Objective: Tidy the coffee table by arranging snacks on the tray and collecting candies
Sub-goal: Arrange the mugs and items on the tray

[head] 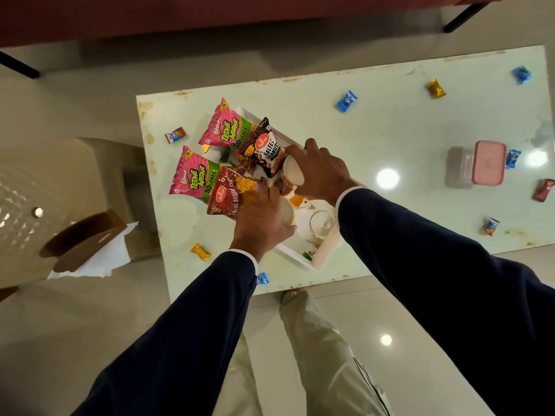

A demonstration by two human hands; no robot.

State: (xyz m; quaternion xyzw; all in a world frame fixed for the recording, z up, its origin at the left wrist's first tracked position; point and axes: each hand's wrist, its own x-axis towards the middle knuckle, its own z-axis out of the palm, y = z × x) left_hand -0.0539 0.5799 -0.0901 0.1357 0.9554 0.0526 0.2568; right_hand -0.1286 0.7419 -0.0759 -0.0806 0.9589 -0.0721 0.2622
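Observation:
A white tray [322, 256] lies on the pale green coffee table [390, 130]. On its far end rest two pink Tedhe Medhe packets [225, 127] [192, 172], a red Aloo Bhujia packet [231, 196] and a dark Salted Peanuts packet [265, 148]. My left hand [261, 220] presses on the red packet's near end beside a cup. My right hand [321, 169] grips a white cup [292, 172] next to the peanuts packet. A white teapot [318, 223] stands in the tray's near part. Wrapped candies are scattered: blue [346, 101], gold [436, 89], yellow [200, 251].
A pink-lidded clear box [477, 166] stands at the table's right, with more candies around it [513, 158] [543, 190] [491, 226] [521, 74]. One candy [175, 135] lies at the left edge, another [262, 278] at the near edge. A brown tissue holder [84, 241] sits on the side table to the left.

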